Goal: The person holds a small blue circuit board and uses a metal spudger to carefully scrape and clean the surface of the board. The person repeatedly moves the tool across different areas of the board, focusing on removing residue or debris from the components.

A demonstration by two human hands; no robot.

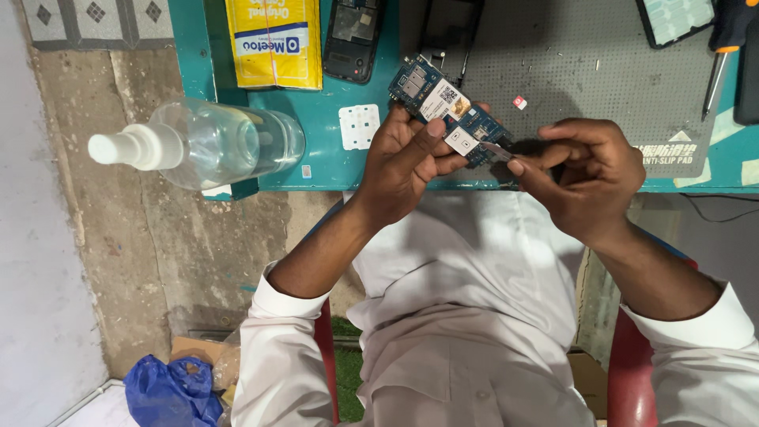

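Note:
My left hand (407, 158) grips a blue phone circuit board (443, 107) with silver shields and a white sticker, holding it tilted above the front edge of the teal workbench (316, 126). My thumb lies across the board's lower part. My right hand (585, 178) pinches a thin metal tool, probably tweezers (496, 150), whose tip touches the board's lower right end. Both hands hover over my lap and the bench edge.
A clear spray bottle (205, 142) stands at the bench's left corner. A yellow packet (273, 39), an opened phone body (352, 35), a white sticker sheet (358, 126), a grey anti-slip mat (569, 55) and a screwdriver (723, 47) lie behind. A blue bag (170, 391) sits on the floor.

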